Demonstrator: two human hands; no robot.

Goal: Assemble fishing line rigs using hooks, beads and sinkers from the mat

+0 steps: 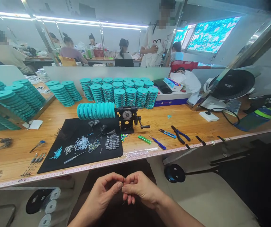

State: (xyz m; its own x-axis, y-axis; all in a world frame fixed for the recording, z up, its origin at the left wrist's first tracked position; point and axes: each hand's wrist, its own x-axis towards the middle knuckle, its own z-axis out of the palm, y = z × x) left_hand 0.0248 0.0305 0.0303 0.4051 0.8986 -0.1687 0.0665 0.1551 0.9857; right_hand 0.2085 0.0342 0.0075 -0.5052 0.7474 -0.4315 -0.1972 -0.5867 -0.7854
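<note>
Both hands meet in front of the bench edge, above my dark lap. My left hand (107, 190) pinches with thumb and forefinger at a thin dark strand (123, 181), too fine to name more exactly. Against it, my right hand (141, 189) is closed in a pinch on the same strand, its other fingers curled. Beyond them, a black mat (78, 162) holds grey cylindrical weights (112, 142), clear small beads (82, 142), metal bits (94, 146), blue sleeves (57, 153) and a thin tool (74, 157). Behind stands a hand-cranked winder (127, 116) carrying turquoise spools (96, 111).
Stacked turquoise discs (119, 97) line the back and left. Pliers (180, 135), a blue-handled tool (158, 142), a blue cutter (167, 133) and a green tube (144, 139) lie right. A fan (231, 83) and bottle (254, 119) stand far right. Other people sit beyond the partition.
</note>
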